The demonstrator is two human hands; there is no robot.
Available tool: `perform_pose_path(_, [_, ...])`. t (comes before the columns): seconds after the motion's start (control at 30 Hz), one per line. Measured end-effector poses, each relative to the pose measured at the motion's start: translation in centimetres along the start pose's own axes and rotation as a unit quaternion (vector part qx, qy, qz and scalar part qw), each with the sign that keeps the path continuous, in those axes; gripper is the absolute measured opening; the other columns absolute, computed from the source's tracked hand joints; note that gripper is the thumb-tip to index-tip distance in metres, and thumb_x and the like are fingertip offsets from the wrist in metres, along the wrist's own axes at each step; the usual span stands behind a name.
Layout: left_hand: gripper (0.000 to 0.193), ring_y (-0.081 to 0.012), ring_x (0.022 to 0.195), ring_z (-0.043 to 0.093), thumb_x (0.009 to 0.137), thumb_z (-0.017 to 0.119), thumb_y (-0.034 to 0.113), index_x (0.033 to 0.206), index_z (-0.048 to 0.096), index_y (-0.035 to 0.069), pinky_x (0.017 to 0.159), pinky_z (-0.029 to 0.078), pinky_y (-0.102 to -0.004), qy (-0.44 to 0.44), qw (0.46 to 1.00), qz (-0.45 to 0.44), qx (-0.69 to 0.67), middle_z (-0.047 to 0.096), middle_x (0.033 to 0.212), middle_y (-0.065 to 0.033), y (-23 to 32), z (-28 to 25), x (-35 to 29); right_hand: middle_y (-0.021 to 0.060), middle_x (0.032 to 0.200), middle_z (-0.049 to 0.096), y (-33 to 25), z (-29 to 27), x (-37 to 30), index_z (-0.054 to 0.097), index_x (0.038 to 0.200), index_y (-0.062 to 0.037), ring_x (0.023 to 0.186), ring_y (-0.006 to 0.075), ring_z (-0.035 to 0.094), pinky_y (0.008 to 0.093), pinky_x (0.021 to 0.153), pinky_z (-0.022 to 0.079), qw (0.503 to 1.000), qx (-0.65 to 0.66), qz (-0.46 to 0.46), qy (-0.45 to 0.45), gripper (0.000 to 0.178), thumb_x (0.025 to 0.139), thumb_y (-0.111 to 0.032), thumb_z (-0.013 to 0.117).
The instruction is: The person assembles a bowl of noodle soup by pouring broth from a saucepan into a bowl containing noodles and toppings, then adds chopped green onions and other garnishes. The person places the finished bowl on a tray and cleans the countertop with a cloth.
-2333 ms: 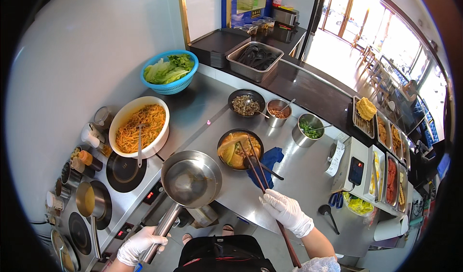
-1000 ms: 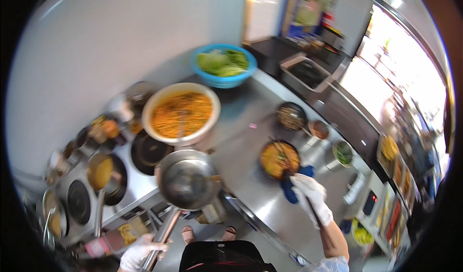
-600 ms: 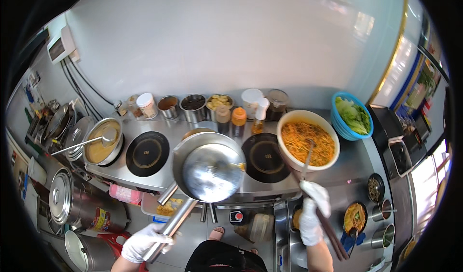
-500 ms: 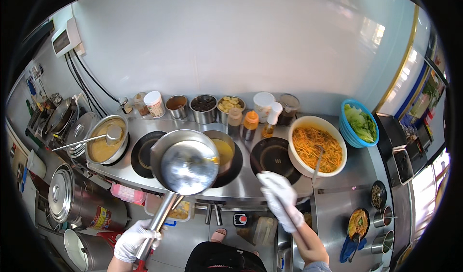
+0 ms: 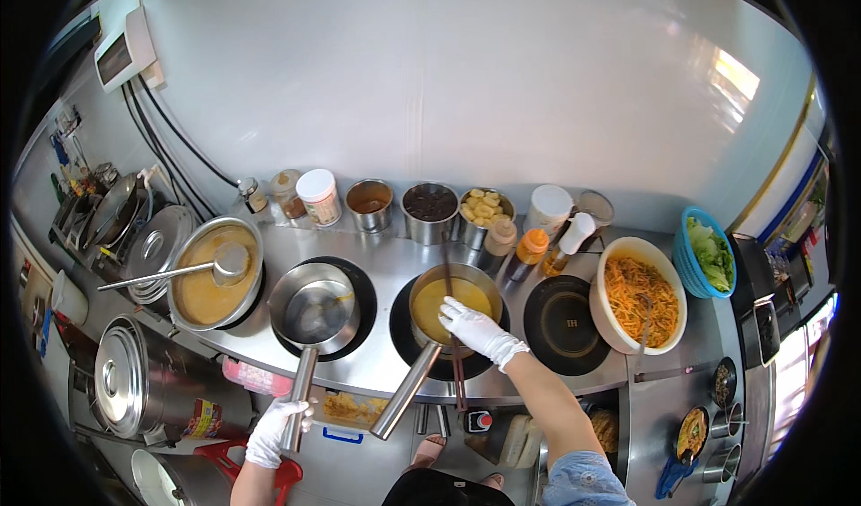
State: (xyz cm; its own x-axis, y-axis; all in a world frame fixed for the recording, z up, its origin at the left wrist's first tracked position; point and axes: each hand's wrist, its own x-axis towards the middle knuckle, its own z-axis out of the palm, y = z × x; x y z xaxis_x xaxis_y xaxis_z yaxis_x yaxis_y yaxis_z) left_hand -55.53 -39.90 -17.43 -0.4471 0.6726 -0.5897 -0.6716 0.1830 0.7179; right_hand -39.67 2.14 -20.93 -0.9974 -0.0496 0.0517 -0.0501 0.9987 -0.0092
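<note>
My left hand [image 5: 276, 430], in a white glove, grips the handle of a steel saucepan [image 5: 303, 349]. The saucepan sits on the left black hob ring with a little clear liquid in it. Over a second saucepan of yellow liquid [image 5: 427, 309] reaches my right hand [image 5: 480, 328], also gloved, its fingers closed on long brown chopsticks [image 5: 458, 376]. These lie across that pan, their near ends sticking out past its front rim. The glove hides their middle. This second pan's handle [image 5: 405, 394] points toward me, with no hand on it.
Left stands a pan of tan sauce [image 5: 202, 289] with a ladle [image 5: 231, 264]. Steel pots, jars and squeeze bottles [image 5: 529, 250] line the wall. On the right are a bowl of orange shreds [image 5: 641, 295], a blue basket of lettuce [image 5: 708, 250] and a bare hob ring [image 5: 567, 327].
The left saucepan has come down from in front of me onto the left ring. My right hand has moved left, over the pan of yellow liquid, with the chopsticks. The view has shifted.
</note>
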Motion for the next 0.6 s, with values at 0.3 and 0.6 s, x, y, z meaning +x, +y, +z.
perform_pose_path(0.3, [0.037, -0.0162, 0.061, 0.054, 0.087, 0.064, 0.018, 0.114, 0.057, -0.006, 0.059, 0.045, -0.0285, -0.007, 1.000, -0.021, 0.003, 0.057, 0.077, -0.0046, -0.3, -1.2, 2.9, 0.0164, 0.142, 0.045, 0.9, -0.1, -0.2, 0.046, 0.135, -0.0028, 0.136, 0.0293, 0.038, 0.0358, 0.113, 0.033, 0.999, 0.004, 0.027, 0.037, 0.046, 0.090, -0.006, 0.042])
perform_pose_path(0.6, [0.021, -0.0201, 0.067, 0.062, 0.090, 0.065, 0.019, 0.098, 0.063, 0.000, 0.060, 0.052, -0.0323, 0.232, 0.842, 0.300, 0.384, 0.064, 0.078, -0.0077, 7.9, -0.4, 3.5, 0.0175, 0.133, 0.052, -2.9, -0.4, -9.6, 0.051, 0.130, -0.0012, 0.127, 0.0291, 0.047, 0.0372, 0.108, 0.038, 0.931, 0.134, 0.236, 0.245, 0.042, 0.090, -0.011, 0.047])
